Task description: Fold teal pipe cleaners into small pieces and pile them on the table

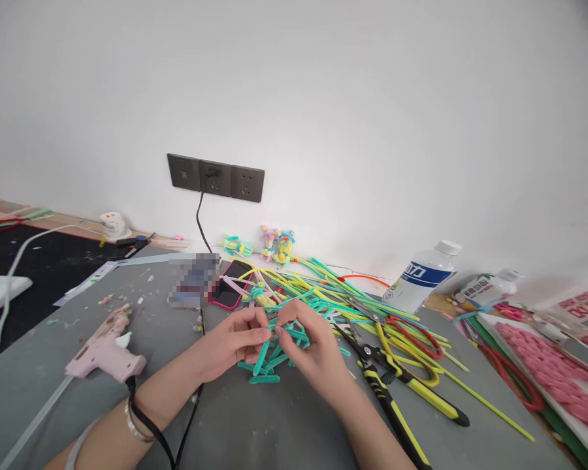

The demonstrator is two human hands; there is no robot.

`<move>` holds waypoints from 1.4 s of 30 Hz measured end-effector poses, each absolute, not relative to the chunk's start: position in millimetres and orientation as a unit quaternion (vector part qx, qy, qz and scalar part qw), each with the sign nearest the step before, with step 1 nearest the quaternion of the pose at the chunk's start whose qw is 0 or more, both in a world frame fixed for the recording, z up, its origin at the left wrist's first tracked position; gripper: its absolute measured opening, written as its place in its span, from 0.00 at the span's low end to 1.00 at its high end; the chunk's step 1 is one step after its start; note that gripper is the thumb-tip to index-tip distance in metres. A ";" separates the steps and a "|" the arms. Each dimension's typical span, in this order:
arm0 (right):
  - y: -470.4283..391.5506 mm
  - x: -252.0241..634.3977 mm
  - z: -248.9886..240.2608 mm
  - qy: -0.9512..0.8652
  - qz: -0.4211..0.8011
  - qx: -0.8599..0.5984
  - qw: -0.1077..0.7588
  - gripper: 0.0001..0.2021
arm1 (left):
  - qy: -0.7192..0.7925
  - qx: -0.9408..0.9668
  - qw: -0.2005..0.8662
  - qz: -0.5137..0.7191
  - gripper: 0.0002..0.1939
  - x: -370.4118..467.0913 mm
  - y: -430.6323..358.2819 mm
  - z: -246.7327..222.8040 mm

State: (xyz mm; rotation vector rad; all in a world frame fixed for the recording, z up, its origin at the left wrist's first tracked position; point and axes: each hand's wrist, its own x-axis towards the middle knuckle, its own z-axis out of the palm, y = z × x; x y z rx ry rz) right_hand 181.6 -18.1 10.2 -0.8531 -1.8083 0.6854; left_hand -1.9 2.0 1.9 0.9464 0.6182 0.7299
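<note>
My left hand point(238, 343) and my right hand point(311, 346) meet at the middle of the grey table, fingertips pinched together on a teal fuzzy stem piece point(262, 356). The fingers partly hide what they hold. Under and around the fingertips lies a pile of short teal pieces point(264, 378). Just behind, long yellow and teal fuzzy stems point(313, 287) spread to the right. Black-and-yellow pliers point(396, 378) rest right of my right hand, near red-handled scissors point(416, 329).
A pink glue gun point(108, 352) with a cable lies at left. A phone point(230, 284) and small figures point(277, 245) sit behind the hands. A bottle point(421, 277) stands at right, near pink braided material point(549, 365). Sockets point(215, 177) are on the wall.
</note>
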 end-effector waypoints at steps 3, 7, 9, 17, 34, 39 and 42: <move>-17.1 180.7 7.4 -0.772 0.196 -0.332 0.506 0.09 | 0.283 0.435 0.780 0.348 0.19 -2.6 3.7 0.4; -17.1 178.5 1.3 -0.772 0.136 -0.337 0.522 0.10 | 0.283 0.440 0.771 0.363 0.19 -1.8 4.6 2.3; -17.9 177.7 -1.0 -0.775 0.103 -0.343 0.520 0.10 | 0.288 0.440 0.766 0.370 0.19 -1.0 4.2 3.0; -19.0 178.6 2.4 -0.781 0.100 -0.329 0.521 0.09 | 0.312 0.467 0.727 0.394 0.20 -1.1 5.2 -3.0; -14.3 179.6 -0.4 -0.794 0.067 -0.319 0.514 0.08 | 0.363 0.423 0.702 0.445 0.20 1.3 7.3 3.2; -16.6 176.9 1.0 -0.776 0.118 -0.338 0.520 0.06 | 0.352 0.450 0.682 0.456 0.17 0.2 6.5 2.4; -17.4 175.4 2.2 -0.726 0.223 -0.391 0.520 0.06 | 0.357 0.483 0.653 0.461 0.14 -1.1 7.1 0.7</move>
